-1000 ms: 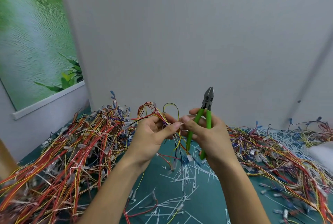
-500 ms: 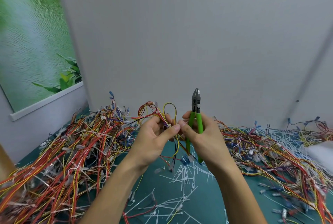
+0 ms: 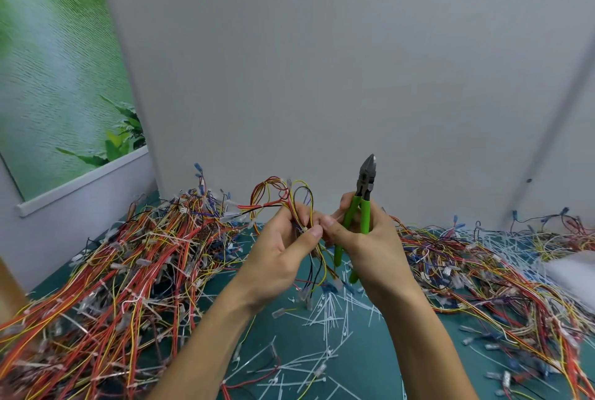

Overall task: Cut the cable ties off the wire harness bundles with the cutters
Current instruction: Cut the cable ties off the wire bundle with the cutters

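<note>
Pinches one harness bundle (image 3: pixel 302 203) in left hand (image 3: pixel 283 254), grips one green cutters (image 3: pixel 365 180), tip up, in right hand (image 3: pixel 370 245). On surface (image 3: pixel 363 367): left heap (image 3: pixel 128 270), right heap (image 3: pixel 467 264), cut ties (image 3: pixel 328 312) beyond counting.

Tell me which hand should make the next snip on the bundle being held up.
Right. The right hand grips the green-handled cutters, head pointing up, close beside the wire bundle. The left hand is occupied pinching that bundle, so it likely serves best steadying it.
</note>
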